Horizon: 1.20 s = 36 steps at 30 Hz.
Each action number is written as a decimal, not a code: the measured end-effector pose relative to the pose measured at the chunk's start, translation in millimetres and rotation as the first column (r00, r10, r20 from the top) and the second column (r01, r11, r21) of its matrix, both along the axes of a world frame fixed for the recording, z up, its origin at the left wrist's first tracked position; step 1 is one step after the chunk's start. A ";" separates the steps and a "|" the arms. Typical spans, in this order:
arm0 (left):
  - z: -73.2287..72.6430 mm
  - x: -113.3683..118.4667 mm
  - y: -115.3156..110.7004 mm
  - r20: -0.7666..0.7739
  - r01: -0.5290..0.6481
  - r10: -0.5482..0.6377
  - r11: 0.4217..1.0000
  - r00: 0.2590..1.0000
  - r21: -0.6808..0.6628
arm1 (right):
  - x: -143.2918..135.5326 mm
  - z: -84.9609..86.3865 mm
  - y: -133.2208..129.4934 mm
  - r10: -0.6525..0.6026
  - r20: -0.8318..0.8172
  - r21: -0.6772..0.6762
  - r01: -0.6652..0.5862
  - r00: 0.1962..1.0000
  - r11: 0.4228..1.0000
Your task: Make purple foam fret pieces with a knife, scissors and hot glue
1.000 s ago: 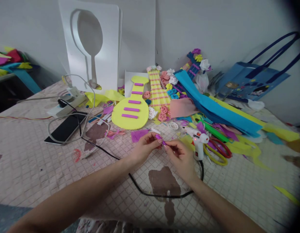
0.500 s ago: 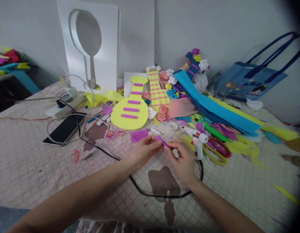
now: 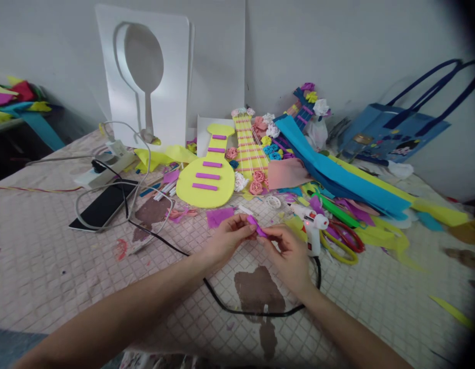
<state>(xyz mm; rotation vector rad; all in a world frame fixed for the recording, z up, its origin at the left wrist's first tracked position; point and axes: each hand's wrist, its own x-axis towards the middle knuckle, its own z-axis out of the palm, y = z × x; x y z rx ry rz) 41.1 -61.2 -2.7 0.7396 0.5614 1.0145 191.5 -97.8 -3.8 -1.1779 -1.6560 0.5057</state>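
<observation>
Between my two hands is a small purple strip (image 3: 256, 226), perhaps paper-wrapped, its ends partly hidden by fingers. My left hand (image 3: 230, 240) pinches its left end; my right hand (image 3: 288, 252) pinches the right end between thumb and fingertips. Just beyond them lies a flat purple paper piece (image 3: 219, 217). Farther back, a yellow guitar-shaped cutout (image 3: 188, 182) leans up, with several purple bars across its neck and body. Right beside my right hand, a white hot glue gun (image 3: 313, 225) stands with its red light lit.
A black cable (image 3: 237, 311) loops under my forearms. Left lie a phone (image 3: 102, 205) and a power strip (image 3: 102, 171). Yellow-handled scissors (image 3: 343, 252), blue crepe paper (image 3: 348, 171) and a flower-decorated yellow instrument (image 3: 245, 138) sit behind. A blue bag (image 3: 394, 130) stands far right.
The purple strip has turned slightly in my fingers and more of it shows. Both hands keep their pinch in nearly the same place; the whole view has shifted a little.
</observation>
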 end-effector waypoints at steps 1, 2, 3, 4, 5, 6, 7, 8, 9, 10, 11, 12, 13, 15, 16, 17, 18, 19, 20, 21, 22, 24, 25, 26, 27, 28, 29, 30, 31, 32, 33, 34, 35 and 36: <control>-0.4 -0.5 0.4 -0.006 0.001 0.000 1.000 1.000 0.005 | 2.3 1.0 -1.1 0.016 0.006 -0.018 -0.016 1.000 1.000; -1.0 -1.2 1.1 -0.013 -0.002 0.002 1.000 1.000 0.008 | 6.0 1.9 -3.3 0.026 0.022 -0.024 -0.025 0.999 0.999; -1.7 -2.1 2.1 -0.021 -0.008 0.008 1.000 1.000 0.010 | 11.4 2.5 -6.7 0.027 0.047 -0.016 -0.026 0.999 1.000; -2.5 -3.3 3.4 -0.031 -0.014 0.014 1.000 0.999 0.010 | 18.5 2.5 -11.1 0.010 0.078 0.007 -0.011 0.997 1.000; -3.2 -4.5 5.1 -0.040 -0.021 0.021 1.000 0.999 0.007 | 27.4 1.7 -16.3 -0.031 0.108 0.041 0.027 0.994 0.999; -3.8 -5.8 7.1 -0.051 -0.026 0.026 1.000 0.998 0.003 | 37.9 0.0 -21.8 -0.100 0.131 0.082 0.089 0.986 0.993; -4.2 -7.2 9.4 -0.061 -0.028 0.028 1.000 0.998 -0.002 | 49.6 -2.5 -27.1 -0.197 0.135 0.121 0.182 0.971 0.976; -4.4 -8.4 11.9 -0.068 -0.029 0.028 1.000 0.997 -0.006 | 62.1 -5.5 -31.3 -0.314 0.122 0.138 0.297 0.942 0.945; -4.3 -9.6 14.4 -0.073 -0.027 0.026 1.000 0.997 -0.012 | 74.7 -8.6 -34.2 -0.432 0.090 0.137 0.419 0.897 0.898; -4.0 -10.7 16.8 -0.078 -0.023 0.022 1.000 0.997 -0.019 | 86.7 -11.4 -35.2 -0.520 0.081 0.101 0.513 0.850 0.853; -3.5 -11.8 19.0 -0.081 -0.019 0.016 0.999 0.997 -0.026 | 97.3 -13.6 -34.2 -0.570 0.113 0.065 0.567 0.814 0.821; -2.9 -12.8 21.0 -0.084 -0.012 0.009 0.999 0.996 -0.033 | 106.0 -14.9 -31.5 -0.570 0.172 0.027 0.574 0.804 0.818; -2.3 -13.9 22.6 -0.090 -0.003 -0.001 0.999 0.996 -0.040 | 112.5 -15.5 -27.3 -0.525 0.246 -0.012 0.544 0.814 0.839; -1.3 -16.4 25.2 -0.112 0.025 -0.030 0.999 0.993 -0.042 | 118.1 -14.4 -16.1 -0.394 0.399 -0.077 0.459 0.828 0.885; -0.9 -17.8 26.3 -0.128 0.041 -0.045 0.999 0.991 -0.036 | 117.9 -13.2 -10.2 -0.347 0.464 -0.096 0.436 0.815 0.895; -0.5 -19.2 27.2 -0.145 0.057 -0.060 0.998 0.988 -0.027 | 116.3 -12.0 -4.5 -0.321 0.519 -0.108 0.433 0.793 0.895; -0.3 -20.6 28.1 -0.159 0.071 -0.073 0.997 0.985 -0.016 | 114.0 -10.9 0.6 -0.308 0.560 -0.116 0.441 0.769 0.890; -0.1 -21.9 28.9 -0.169 0.083 -0.083 0.997 0.982 -0.005 | 111.5 -9.9 4.9 -0.306 0.587 -0.118 0.453 0.750 0.884; 0.1 -22.9 29.5 -0.175 0.091 -0.088 0.996 0.981 0.006 | 109.3 -9.1 8.3 -0.304 0.598 -0.119 0.458 0.742 0.881; 0.3 -23.8 30.1 -0.178 0.093 -0.089 0.996 0.980 0.014 | 107.6 -8.2 10.7 -0.302 0.592 -0.121 0.453 0.747 0.883; 0.5 -24.4 30.4 -0.181 0.092 -0.086 0.996 0.980 0.022 | 106.5 -6.9 11.9 -0.302 0.568 -0.124 0.442 0.766 0.889; 0.7 -25.2 31.0 -0.191 0.087 -0.078 0.995 0.978 0.040 | 104.9 -2.2 10.6 -0.340 0.467 -0.115 0.438 0.816 0.892; 0.7 -25.5 31.3 -0.199 0.085 -0.073 0.995 0.977 0.053 | 103.8 1.6 8.1 -0.364 0.395 -0.117 0.439 0.844 0.891; 0.6 -25.8 31.7 -0.206 0.084 -0.069 0.994 0.976 0.068 | 102.0 6.5 4.7 -0.376 0.315 -0.128 0.432 0.871 0.893; 0.4 -26.1 32.3 -0.217 0.086 -0.066 0.993 0.974 0.085 | 99.3 12.3 0.4 -0.371 0.238 -0.147 0.411 0.898 0.900; 0.2 -26.5 33.0 -0.231 0.091 -0.065 0.990 0.971 0.105 | 95.6 18.7 -4.3 -0.344 0.172 -0.172 0.372 0.923 0.912; -0.1 -26.9 33.8 -0.248 0.097 -0.064 0.988 0.967 0.124 | 90.8 25.2 -9.2 -0.300 0.128 -0.196 0.320 0.945 0.927; -0.4 -27.4 34.7 -0.265 0.102 -0.062 0.985 0.962 0.141 | 85.2 31.4 -13.8 -0.246 0.112 -0.217 0.266 0.963 0.939; -0.6 -27.9 35.5 -0.278 0.109 -0.062 0.982 0.959 0.155 | 79.0 37.0 -17.9 -0.197 0.120 -0.228 0.220 0.973 0.948; -0.7 -28.4 36.3 -0.285 0.114 -0.064 0.980 0.957 0.164 | 72.4 41.7 -21.2 -0.153 0.144 -0.230 0.183 0.978 0.956; -0.6 -29.0 36.9 -0.284 0.118 -0.066 0.979 0.957 0.169 | 65.8 45.4 -23.5 -0.114 0.175 -0.223 0.152 0.978 0.963; -0.5 -29.5 37.3 -0.278 0.119 -0.068 0.978 0.958 0.170 | 59.5 48.1 -24.9 -0.082 0.203 -0.207 0.125 0.976 0.970; -0.1 -30.0 37.5 -0.272 0.118 -0.068 0.978 0.960 0.170 | 53.6 49.8 -25.3 -0.054 0.224 -0.190 0.098 0.973 0.977; 0.3 -30.4 37.5 -0.269 0.117 -0.069 0.979 0.961 0.169 | 48.4 50.7 -24.9 -0.028 0.239 -0.174 0.071 0.971 0.982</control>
